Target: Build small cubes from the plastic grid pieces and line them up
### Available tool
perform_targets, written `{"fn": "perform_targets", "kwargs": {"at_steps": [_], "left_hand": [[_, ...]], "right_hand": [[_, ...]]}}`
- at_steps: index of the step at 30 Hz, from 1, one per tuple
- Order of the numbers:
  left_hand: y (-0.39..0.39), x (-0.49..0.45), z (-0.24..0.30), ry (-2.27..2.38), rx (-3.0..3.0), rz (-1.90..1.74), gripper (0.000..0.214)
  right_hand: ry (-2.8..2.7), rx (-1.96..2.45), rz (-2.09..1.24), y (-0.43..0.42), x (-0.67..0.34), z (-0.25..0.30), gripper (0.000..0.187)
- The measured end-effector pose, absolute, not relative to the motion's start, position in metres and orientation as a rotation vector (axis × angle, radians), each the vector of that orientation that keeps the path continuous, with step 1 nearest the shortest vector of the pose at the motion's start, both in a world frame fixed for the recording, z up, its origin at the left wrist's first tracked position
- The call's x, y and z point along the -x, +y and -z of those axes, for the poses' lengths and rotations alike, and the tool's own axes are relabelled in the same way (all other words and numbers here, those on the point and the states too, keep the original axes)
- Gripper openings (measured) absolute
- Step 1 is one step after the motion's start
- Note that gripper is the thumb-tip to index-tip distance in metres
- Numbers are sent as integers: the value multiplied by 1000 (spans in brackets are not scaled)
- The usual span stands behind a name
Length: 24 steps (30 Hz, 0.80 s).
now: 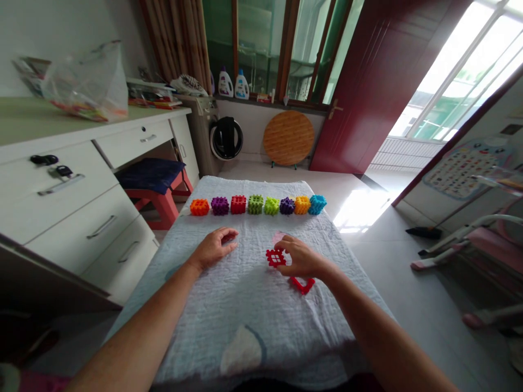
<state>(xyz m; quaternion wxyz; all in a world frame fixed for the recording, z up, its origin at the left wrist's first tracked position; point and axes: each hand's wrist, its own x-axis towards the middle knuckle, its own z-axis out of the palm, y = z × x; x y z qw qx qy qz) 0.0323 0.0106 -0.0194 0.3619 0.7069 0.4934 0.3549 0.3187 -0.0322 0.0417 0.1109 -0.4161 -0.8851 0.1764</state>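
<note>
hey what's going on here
Someone is handling plastic toy building pieces over a light blue cloth. Their right hand holds a flat red window-pattern tile between thumb and fingers, and another red piece lies on the cloth near that wrist. The left hand is empty, fingers loosely curled. Beyond both hands stands a row of eight colored block cubes.

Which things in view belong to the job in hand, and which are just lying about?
Likely in the job:
red windowed panel, in the right hand
red piece beside that hand
row of eight toothed blocks

Just lying about:
plastic bag
round wooden tabletop
stool
detergent bottles
</note>
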Motion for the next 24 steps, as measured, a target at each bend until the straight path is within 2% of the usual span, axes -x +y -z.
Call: {"fn": "perform_targets", "kwargs": {"at_steps": [3,7,10,13,17,22,24], "left_hand": [[10,-32,18,1262,-1814,-919,39],[8,-33,14,1273,-1799,-930,39],[8,-34,13,1274,-1813,-940,39],[8,-34,12,1275,-1827,-929,37],[8,-34,14,1271,-1844,-921,36],[9,-34,16,1273,-1845,-923,37],[9,-34,15,1276,-1829,-926,37]], "right_hand": [[-2641,1228,-650,-24,-312,-43,13],[-2610,1328,-650,-14,-305,-34,23],[-2442,1517,-534,-7,-308,-25,13],[-2248,1695,-388,-5,-321,-24,33],[-2300,1746,-360,-24,-344,-40,32],[-2579,1829,-527,-67,-353,-49,54],[-2607,1832,-518,-79,-352,-45,52]]}}
